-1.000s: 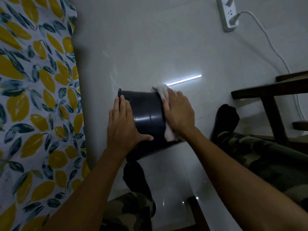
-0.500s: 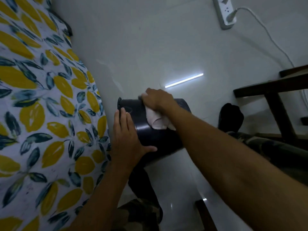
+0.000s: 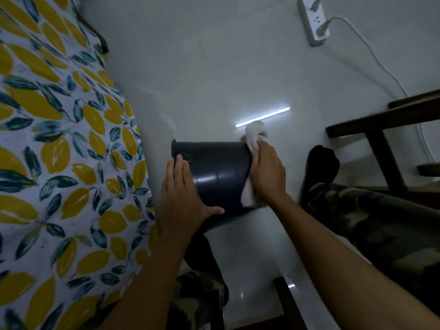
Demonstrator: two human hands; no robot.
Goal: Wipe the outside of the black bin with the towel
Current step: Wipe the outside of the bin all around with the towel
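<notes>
The black bin [image 3: 219,172] lies tilted on its side above the white floor, its rim pointing left. My left hand [image 3: 183,196] lies flat against the bin's left side, fingers together, thumb hooked under the near wall. A white towel [image 3: 252,139] is pressed against the bin's right end, the base side, by my right hand [image 3: 266,172]. Towel ends stick out above and below the palm.
A bed with a yellow lemon-print sheet [image 3: 59,163] fills the left. My legs in camouflage trousers [image 3: 371,222] and a black sock [image 3: 321,160] lie at the right. Dark wooden furniture [image 3: 381,129] stands far right; a power strip [image 3: 313,22] with cable lies on the floor.
My right hand has slid the towel from the top of the bin's wall back to its right end. My left hand has kept its hold on the left side.
</notes>
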